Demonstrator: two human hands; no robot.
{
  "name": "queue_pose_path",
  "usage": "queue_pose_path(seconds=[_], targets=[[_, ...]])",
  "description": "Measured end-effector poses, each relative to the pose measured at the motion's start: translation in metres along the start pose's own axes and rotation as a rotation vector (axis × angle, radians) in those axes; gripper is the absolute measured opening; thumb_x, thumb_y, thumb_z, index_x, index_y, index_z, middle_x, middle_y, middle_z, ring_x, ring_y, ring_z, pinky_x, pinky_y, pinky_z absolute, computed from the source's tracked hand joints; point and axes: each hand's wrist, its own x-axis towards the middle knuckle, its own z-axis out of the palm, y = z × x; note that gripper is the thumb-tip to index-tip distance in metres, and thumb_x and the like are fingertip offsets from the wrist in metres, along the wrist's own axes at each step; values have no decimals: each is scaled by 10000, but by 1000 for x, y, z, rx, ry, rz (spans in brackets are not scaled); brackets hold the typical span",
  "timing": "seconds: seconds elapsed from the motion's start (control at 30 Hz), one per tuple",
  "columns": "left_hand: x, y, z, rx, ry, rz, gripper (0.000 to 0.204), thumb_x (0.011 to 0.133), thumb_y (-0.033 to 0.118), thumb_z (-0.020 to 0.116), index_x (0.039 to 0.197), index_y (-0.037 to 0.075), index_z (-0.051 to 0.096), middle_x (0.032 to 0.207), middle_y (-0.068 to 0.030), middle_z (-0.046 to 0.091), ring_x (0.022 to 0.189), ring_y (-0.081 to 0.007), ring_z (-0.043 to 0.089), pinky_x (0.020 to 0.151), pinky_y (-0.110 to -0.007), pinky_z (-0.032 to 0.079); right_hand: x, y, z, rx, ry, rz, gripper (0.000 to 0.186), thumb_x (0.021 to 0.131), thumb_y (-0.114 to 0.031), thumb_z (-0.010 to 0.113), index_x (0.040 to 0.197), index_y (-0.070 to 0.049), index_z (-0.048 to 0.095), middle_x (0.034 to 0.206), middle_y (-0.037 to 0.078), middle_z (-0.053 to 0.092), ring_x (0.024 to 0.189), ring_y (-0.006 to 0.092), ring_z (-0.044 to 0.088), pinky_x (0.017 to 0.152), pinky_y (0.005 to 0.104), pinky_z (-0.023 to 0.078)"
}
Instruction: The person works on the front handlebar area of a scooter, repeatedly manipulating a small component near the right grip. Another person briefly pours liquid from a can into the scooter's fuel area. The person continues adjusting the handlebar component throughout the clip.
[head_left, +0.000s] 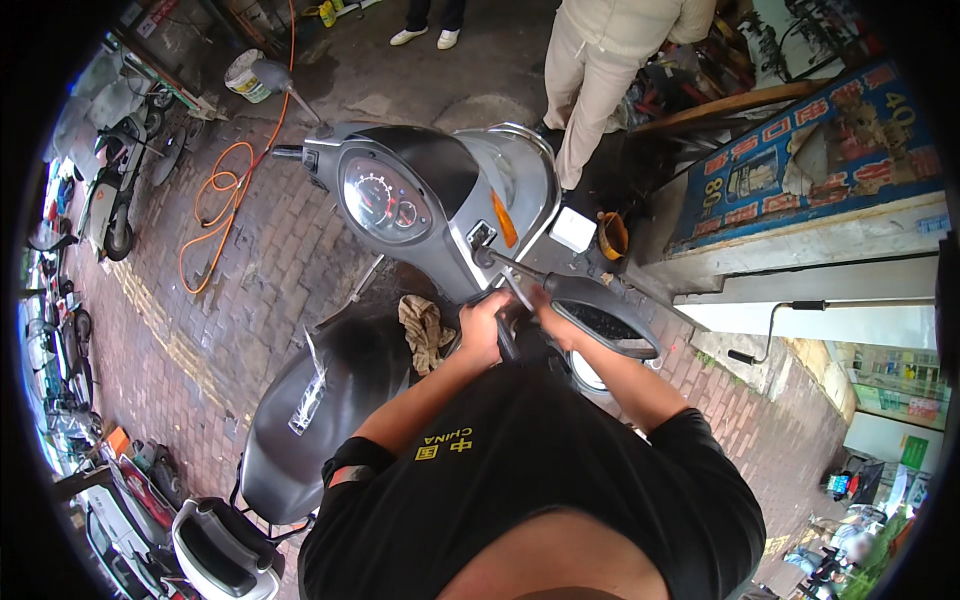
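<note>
At a grey scooter's dashboard (385, 205), my left hand (484, 328) is closed on the black handlebar end, just below the mirror stem's base. My right hand (557, 325), partly hidden by the mirror (607, 318), grips a slim silver tool (518, 289) angled up to that base. A crumpled brown rag (425, 330) lies left of my left hand, beside the black seat (300, 420), which has a clear plastic strip on it.
An orange hose (222, 190) coils on the paving at left, near a white bucket (246, 82). Two people stand ahead, one in light trousers (570, 120). Scooters (118, 195) line the left. A blue signboard (810, 160), white box (573, 229) and yellow bucket (613, 236) are at right.
</note>
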Motion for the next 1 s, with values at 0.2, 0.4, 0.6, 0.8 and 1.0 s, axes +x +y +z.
queue_pose_path(seconds=[0.2,0.4,0.6,0.8,1.0], targets=[[7,-8,-11,8,-86,3,175,853,140,690,980,19,694,883,-48,683,802,-172,655,703,-342,495,-89,-76,1,-442,-80,-206,662,1050,-501,458,1460,19,448,1440,201,533,1348,308,483,1139,380,359],[-7,7,10,-87,-38,22,153,833,57,691,941,-52,696,853,-92,700,720,-197,659,659,-343,522,-57,-34,-9,-335,-111,-291,623,1067,-477,403,1432,25,463,1341,231,586,1282,370,537,1088,391,395],[-4,4,1,-11,-52,22,172,822,142,714,888,-16,695,822,-55,673,742,-173,630,670,-354,490,-91,-86,-6,-383,-227,-240,691,1064,-435,437,1540,33,263,1243,210,646,1139,277,618,1011,388,456],[-1,-1,-4,48,-80,10,154,827,142,711,871,-5,705,789,-33,660,721,-146,607,641,-299,456,-108,-90,16,-570,-1,-389,431,1015,-358,520,1262,-12,590,1069,230,672,1009,354,656,902,419,508],[13,-6,-16,159,-142,54,122,832,121,703,854,1,699,797,-41,665,706,-146,605,640,-337,484,-99,-87,6,-462,-94,-429,471,963,-372,594,1245,6,586,1061,244,674,996,392,657,872,449,516]])
